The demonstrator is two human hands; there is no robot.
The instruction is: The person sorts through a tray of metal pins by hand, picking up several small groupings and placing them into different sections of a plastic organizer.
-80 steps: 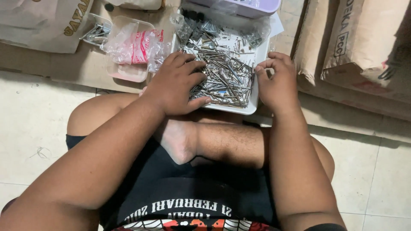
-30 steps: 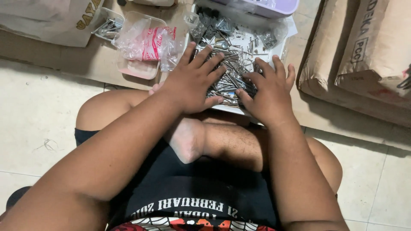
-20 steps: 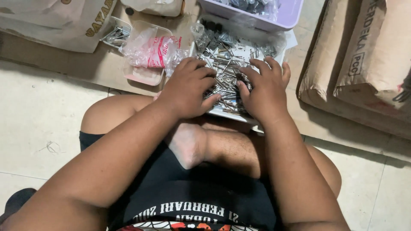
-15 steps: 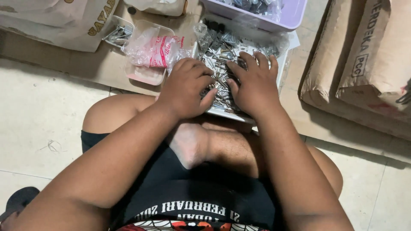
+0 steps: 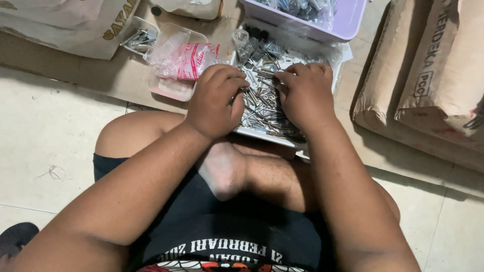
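Note:
A white tray [image 5: 262, 134] full of small metal screws [image 5: 259, 100] lies on the floor in front of my crossed legs. My left hand [image 5: 217, 100] rests on the tray's left half, fingers curled down into the screws. My right hand [image 5: 305, 95] lies palm down on the right half, fingertips pressed into the pile near the left hand. Whether either hand pinches a screw is hidden under the fingers.
A clear plastic box [image 5: 174, 88] with a red-printed bag [image 5: 184, 58] sits left of the tray. A lilac tub [image 5: 307, 20] with more hardware stands behind it. Brown paper sacks [image 5: 428, 75] lie at right, a tan sack [image 5: 70, 25] at upper left. A small clear tray of screws [image 5: 138, 38].
Both hands have drawn together over the screw pile, and the right hand has slid from the tray's right edge onto the screws. The camera has tilted slightly, showing more of the lilac tub.

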